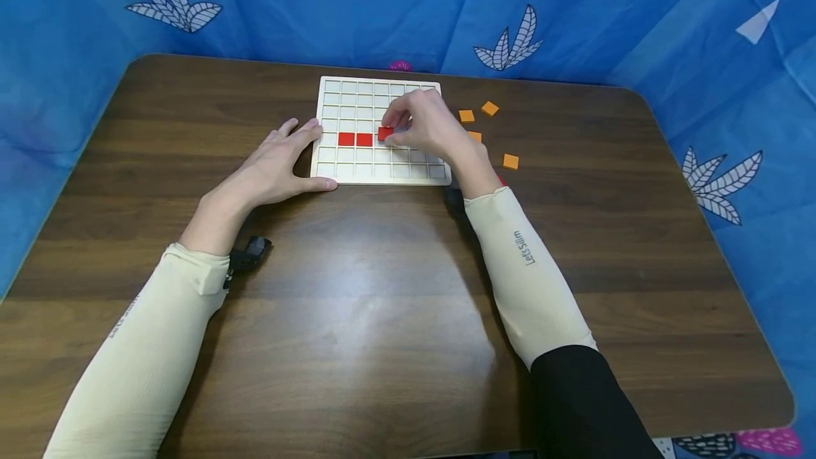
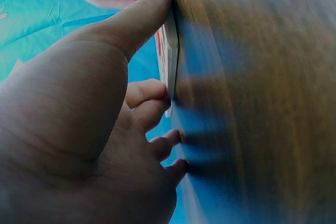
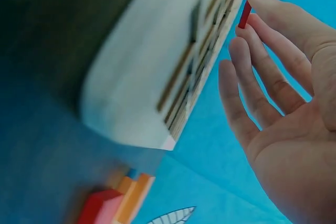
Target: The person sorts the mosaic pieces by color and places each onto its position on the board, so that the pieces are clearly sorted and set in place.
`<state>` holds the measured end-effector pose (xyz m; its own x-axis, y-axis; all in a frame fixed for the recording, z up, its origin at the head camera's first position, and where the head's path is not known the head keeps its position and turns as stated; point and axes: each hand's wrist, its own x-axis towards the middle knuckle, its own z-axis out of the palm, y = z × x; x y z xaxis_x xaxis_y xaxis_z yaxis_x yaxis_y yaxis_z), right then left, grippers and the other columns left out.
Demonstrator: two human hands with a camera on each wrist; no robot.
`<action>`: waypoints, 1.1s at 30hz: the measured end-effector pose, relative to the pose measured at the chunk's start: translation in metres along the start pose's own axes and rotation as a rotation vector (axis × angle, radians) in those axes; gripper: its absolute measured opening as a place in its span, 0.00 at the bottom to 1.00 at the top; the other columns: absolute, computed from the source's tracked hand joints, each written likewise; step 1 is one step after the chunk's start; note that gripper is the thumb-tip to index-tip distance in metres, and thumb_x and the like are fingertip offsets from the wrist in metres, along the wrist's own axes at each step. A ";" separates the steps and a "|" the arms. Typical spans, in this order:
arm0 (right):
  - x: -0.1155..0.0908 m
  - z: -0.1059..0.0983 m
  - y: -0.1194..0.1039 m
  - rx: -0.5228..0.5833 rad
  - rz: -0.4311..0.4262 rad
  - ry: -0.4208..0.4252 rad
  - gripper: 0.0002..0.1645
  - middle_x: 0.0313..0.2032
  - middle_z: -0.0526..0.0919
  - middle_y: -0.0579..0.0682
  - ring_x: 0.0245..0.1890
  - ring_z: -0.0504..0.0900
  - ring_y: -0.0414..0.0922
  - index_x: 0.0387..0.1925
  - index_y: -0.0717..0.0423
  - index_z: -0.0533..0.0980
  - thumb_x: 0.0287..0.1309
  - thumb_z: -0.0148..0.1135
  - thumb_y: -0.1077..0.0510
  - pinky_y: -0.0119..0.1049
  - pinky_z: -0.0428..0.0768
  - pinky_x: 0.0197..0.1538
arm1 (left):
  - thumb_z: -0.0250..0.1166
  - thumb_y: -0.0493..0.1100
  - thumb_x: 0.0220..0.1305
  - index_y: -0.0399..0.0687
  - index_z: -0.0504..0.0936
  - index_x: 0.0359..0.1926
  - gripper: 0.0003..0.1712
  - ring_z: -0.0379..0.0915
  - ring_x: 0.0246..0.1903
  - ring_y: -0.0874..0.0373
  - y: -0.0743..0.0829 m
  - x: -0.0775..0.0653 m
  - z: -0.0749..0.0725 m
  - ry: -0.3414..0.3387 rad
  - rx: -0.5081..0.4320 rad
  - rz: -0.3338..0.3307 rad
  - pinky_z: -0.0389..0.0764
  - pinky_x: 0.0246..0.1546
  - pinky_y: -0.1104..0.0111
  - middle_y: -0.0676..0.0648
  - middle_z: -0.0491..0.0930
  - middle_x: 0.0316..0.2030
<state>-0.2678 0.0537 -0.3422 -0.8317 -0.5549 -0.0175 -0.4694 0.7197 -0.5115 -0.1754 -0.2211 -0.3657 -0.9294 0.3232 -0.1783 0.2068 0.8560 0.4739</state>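
Note:
A pale board (image 1: 357,171) with a grid of square recesses lies near the table's far side. Two red square tiles (image 1: 355,139) sit side by side in one of its rows. Between thumb and fingertips, my right hand (image 1: 433,122) pinches another red tile (image 1: 385,133) close over that row; the right wrist view shows this tile (image 3: 245,13) edge-on. My left hand (image 1: 268,168) is spread at the board's near left corner, thumb on the front edge and fingertips at the left edge.
Several orange tiles (image 1: 511,161) lie loose on the table (image 1: 357,289) to the right of the board. A bit of red (image 1: 501,180) peeks out beside my right sleeve. Blue cloth (image 1: 319,6) with leaf prints hangs behind the table.

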 end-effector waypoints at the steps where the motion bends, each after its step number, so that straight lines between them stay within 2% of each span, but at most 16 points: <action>1: 0.000 0.001 0.001 0.008 0.000 -0.004 0.15 0.40 0.89 0.48 0.43 0.82 0.43 0.46 0.52 0.89 0.59 0.80 0.54 0.33 0.81 0.51 | 0.72 0.66 0.64 0.45 0.52 0.84 0.61 0.32 0.84 0.38 0.000 0.000 0.000 0.001 -0.001 0.003 0.44 0.80 0.34 0.46 0.45 0.85; 9: -0.001 0.005 0.006 0.031 -0.002 -0.015 0.13 0.40 0.90 0.46 0.41 0.83 0.42 0.45 0.51 0.89 0.58 0.81 0.55 0.32 0.82 0.49 | 0.73 0.66 0.64 0.45 0.53 0.84 0.60 0.32 0.84 0.38 0.000 0.001 0.000 0.003 -0.005 0.007 0.44 0.80 0.35 0.46 0.45 0.85; 18: -0.001 0.010 -0.004 0.017 -0.037 -0.003 0.13 0.39 0.90 0.50 0.40 0.83 0.44 0.44 0.55 0.89 0.58 0.80 0.58 0.34 0.82 0.48 | 0.72 0.66 0.64 0.46 0.52 0.84 0.61 0.33 0.84 0.37 -0.002 0.002 0.000 0.005 -0.001 0.004 0.46 0.79 0.34 0.46 0.45 0.85; 23: -0.006 0.010 -0.009 -0.025 -0.065 0.015 0.11 0.39 0.91 0.51 0.38 0.86 0.43 0.44 0.57 0.89 0.59 0.79 0.60 0.34 0.84 0.49 | 0.72 0.67 0.64 0.46 0.52 0.85 0.61 0.33 0.84 0.36 -0.001 0.002 0.001 0.001 -0.003 -0.003 0.46 0.79 0.34 0.46 0.45 0.85; 27: -0.014 0.009 -0.011 -0.087 -0.061 -0.001 0.14 0.43 0.92 0.51 0.42 0.87 0.43 0.48 0.56 0.89 0.60 0.78 0.60 0.36 0.84 0.54 | 0.72 0.67 0.64 0.46 0.52 0.85 0.61 0.32 0.84 0.37 0.000 0.001 0.001 -0.006 -0.001 -0.003 0.45 0.80 0.34 0.46 0.44 0.86; 30: -0.021 0.006 -0.012 -0.118 -0.047 -0.045 0.19 0.49 0.91 0.50 0.49 0.86 0.44 0.55 0.53 0.88 0.62 0.76 0.58 0.37 0.82 0.60 | 0.72 0.67 0.64 0.46 0.52 0.85 0.61 0.32 0.84 0.37 0.000 0.001 0.001 -0.005 -0.005 0.003 0.44 0.80 0.35 0.46 0.44 0.86; 33: -0.027 0.003 -0.013 -0.122 -0.070 -0.080 0.21 0.53 0.90 0.50 0.53 0.85 0.45 0.59 0.53 0.86 0.64 0.74 0.58 0.40 0.82 0.62 | 0.73 0.66 0.64 0.45 0.53 0.84 0.61 0.32 0.84 0.38 0.000 0.001 0.000 0.001 -0.007 0.007 0.44 0.80 0.35 0.46 0.45 0.85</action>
<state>-0.2382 0.0578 -0.3376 -0.7719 -0.6333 -0.0561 -0.5619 0.7208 -0.4058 -0.1761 -0.2211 -0.3656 -0.9283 0.3287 -0.1741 0.2112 0.8511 0.4807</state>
